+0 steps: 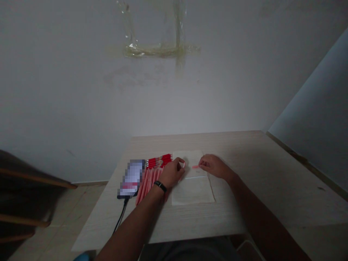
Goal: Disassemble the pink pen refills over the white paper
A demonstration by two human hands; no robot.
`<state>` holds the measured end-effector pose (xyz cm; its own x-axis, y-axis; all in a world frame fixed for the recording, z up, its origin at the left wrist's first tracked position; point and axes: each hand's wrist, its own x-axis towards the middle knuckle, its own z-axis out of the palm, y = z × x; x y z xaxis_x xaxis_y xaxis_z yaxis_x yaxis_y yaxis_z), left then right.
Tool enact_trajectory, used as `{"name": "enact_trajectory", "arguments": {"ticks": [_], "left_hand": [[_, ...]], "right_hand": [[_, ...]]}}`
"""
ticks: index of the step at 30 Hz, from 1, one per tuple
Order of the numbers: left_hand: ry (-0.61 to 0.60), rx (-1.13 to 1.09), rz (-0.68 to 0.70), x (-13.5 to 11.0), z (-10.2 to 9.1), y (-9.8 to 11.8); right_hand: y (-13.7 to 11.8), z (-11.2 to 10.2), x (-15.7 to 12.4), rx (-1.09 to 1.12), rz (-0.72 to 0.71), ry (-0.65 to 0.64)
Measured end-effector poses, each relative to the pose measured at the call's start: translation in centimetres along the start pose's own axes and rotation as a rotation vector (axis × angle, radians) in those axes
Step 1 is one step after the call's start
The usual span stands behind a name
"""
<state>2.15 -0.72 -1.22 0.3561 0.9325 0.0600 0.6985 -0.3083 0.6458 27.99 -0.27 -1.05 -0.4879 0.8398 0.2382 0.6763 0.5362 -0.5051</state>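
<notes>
My left hand [172,173], with a dark band on its wrist, is over the left edge of an open, pale-paged booklet or folded sheet [193,194]. Its thumb and forefinger curl together in a ring, with a small pale bit at the tips that I cannot make out. Above the upper page, my right hand [213,166] is closed, fingers pinched. A short pink strip [195,167] sticks out leftward from its fingertips. Beside my left hand lie a row of long pink sticks or tubes [148,183] and, behind them, a bundle of red pens or pencils [159,161].
A phone [132,177] with its screen lit lies at the table's left, a black cable [122,214] running off the front edge. The pale wooden table [244,145] meets a wall bearing peeling tape [157,52]. Wooden bars [27,219] stand at lower left.
</notes>
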Motion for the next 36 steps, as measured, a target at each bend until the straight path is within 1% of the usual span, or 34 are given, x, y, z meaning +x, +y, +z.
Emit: {"name": "enact_trajectory", "arguments": {"ticks": [3,7,12,16,19,24,27,31,36], "left_hand": [[0.007,-0.060,0.035,0.0,-0.2,0.3],[0.016,-0.118,0.084,-0.1,-0.3,0.4],[0.036,-0.117,0.135,-0.1,-0.3,0.4],[0.023,-0.111,0.187,-0.2,-0.3,0.7],[0.015,-0.122,0.215,-0.3,-0.3,1.0],[-0.003,-0.137,0.222,-0.2,-0.3,1.2],[0.007,-0.161,0.237,-0.2,-0.4,1.3],[0.029,-0.229,0.243,-0.4,-0.5,1.6],[0.080,-0.434,0.184,0.0,-0.5,1.3]], "right_hand": [[0.1,0.1,0.2,-0.001,0.006,0.031],[0.2,0.3,0.4,-0.007,-0.013,0.018],[0.0,0.2,0.4,0.021,-0.013,0.032],[-0.4,0.5,0.3,0.098,0.015,0.072],[-0.7,1.2,0.3,0.218,0.055,0.092],[-1.4,2.1,0.4,0.412,0.077,0.091],[-1.6,2.3,0.4,0.473,0.080,0.088],[-1.4,2.6,0.5,0.473,0.069,0.096],[-1.4,2.5,0.4,0.441,0.074,0.135]]}}
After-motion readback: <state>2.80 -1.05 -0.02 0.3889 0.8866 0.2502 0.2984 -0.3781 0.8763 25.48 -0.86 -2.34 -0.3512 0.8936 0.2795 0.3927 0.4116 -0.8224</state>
